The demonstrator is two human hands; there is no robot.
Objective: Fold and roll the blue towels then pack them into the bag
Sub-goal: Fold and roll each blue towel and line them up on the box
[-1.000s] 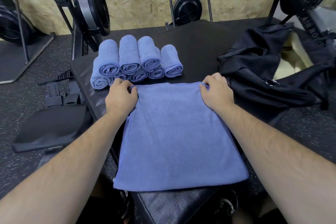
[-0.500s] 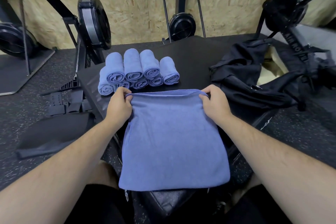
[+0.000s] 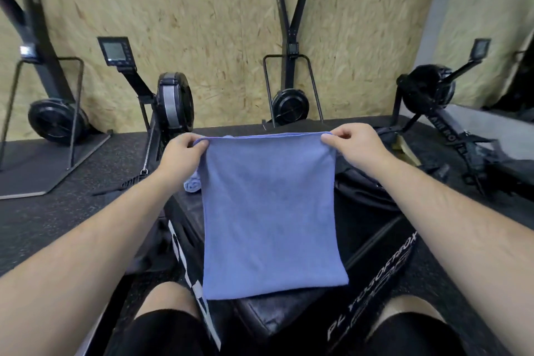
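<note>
Fingers [image 3: 193, 144] and thumb of the left hand [image 3: 180, 153] are curled round the top left corner of a blue towel [image 3: 271, 211], pinching the cloth. The right hand [image 3: 355, 143] pinches the top right corner in the same way, thumb in front and fingers folded over the edge. Both hands are raised above the far part of the bench [image 3: 289, 309], and the towel's top edge is stretched nearly straight between them. From there the towel hangs flat and smooth toward the person, with its lower edge in front of the bench's near edge. Whether that edge touches the padding cannot be told.

One rolled towel [image 3: 193, 183] peeks out on the bench's left side, between the left wrist and the hanging cloth; anything else behind the cloth is hidden. A black bag [image 3: 361, 193] lies on the right side of the bench, mostly covered by the towel and the right forearm.

White lettering [image 3: 372, 306] runs along the bench's dark near right side. The person's knees in black shorts [image 3: 161, 332] show at the bottom of the view. Beyond the bench's far edge, rowing machines stand on a speckled black floor [image 3: 86, 170] against a chipboard wall [image 3: 202, 23], one of them with a small monitor [image 3: 115, 50] on an arm.
</note>
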